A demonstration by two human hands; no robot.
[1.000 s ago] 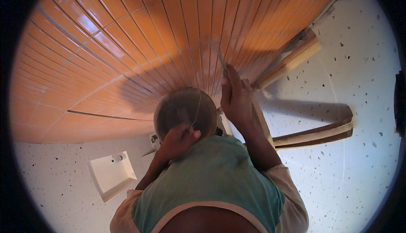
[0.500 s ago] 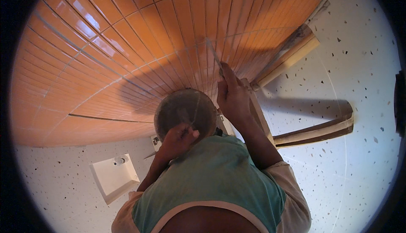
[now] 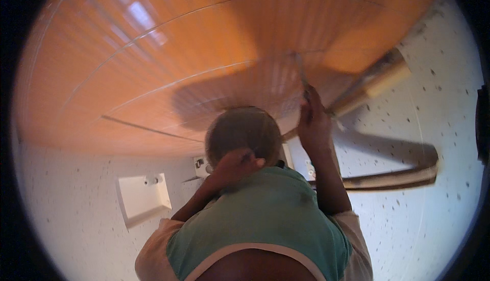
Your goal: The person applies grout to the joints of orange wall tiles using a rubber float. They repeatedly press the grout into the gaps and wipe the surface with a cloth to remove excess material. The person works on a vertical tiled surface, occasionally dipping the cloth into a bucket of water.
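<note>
A round dark bowl [image 3: 242,128] sits in front of my green shirt, close to the orange tiled wall [image 3: 168,72]. My left hand [image 3: 237,164] is closed at its near rim, with the thumb to the right; the inside of the bowl is dark and hard to make out. Up and to the right, my right hand [image 3: 316,123] is wrapped round a slim metal tool [image 3: 300,69] with a narrow blade. The blade's tip meets the tiles or lies very close to them; blur hides which.
Wooden pieces, one a board [image 3: 377,90] by the tiles' right edge and another a beam [image 3: 390,177], stand out at the right. A white recessed box [image 3: 145,199] is at lower left. Speckled pale surface [image 3: 449,128] lies on both sides.
The view has swung and blurred. Both hands, the bowl and the slim tool now appear further right, with the tool's tip over tiles nearer the wall's right edge. Both grips stay closed.
</note>
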